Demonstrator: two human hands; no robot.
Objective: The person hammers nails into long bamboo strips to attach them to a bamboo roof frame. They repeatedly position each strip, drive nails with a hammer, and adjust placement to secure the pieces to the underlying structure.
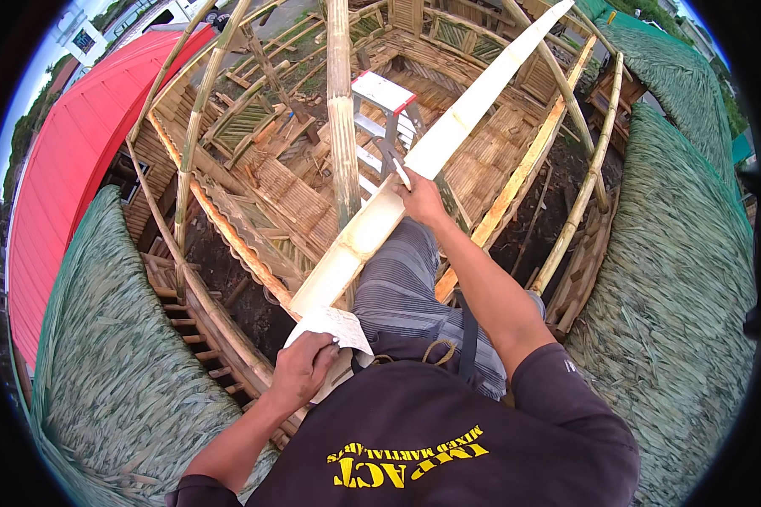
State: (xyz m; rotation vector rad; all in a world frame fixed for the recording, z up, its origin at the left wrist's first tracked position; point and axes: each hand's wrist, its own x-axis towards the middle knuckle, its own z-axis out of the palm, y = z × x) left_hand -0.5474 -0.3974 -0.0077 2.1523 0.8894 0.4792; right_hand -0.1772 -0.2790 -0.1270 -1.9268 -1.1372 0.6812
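A long split bamboo strip (457,119), pale inner side up, slants from beside my lap toward the far right. My right hand (421,201) is closed at the strip's edge, with a white marker (403,175) sticking out of its fingers. Just beyond that hand is a dark grey, narrow piece (387,154); I cannot tell whether it is held. At the strip's near end, my left hand (303,368) has its fingers curled on a whitish sheet (333,324) with faint marks. A small white tip shows between those fingers.
A stepladder (384,91) with a red-edged top stands below, beyond the strip. An upright bamboo post (341,118) rises ahead of me, and bamboo poles (585,182) frame both sides. Thatched roofs (656,279) flank me; a red metal roof (89,160) lies far left. The bamboo floor (296,190) is lower down.
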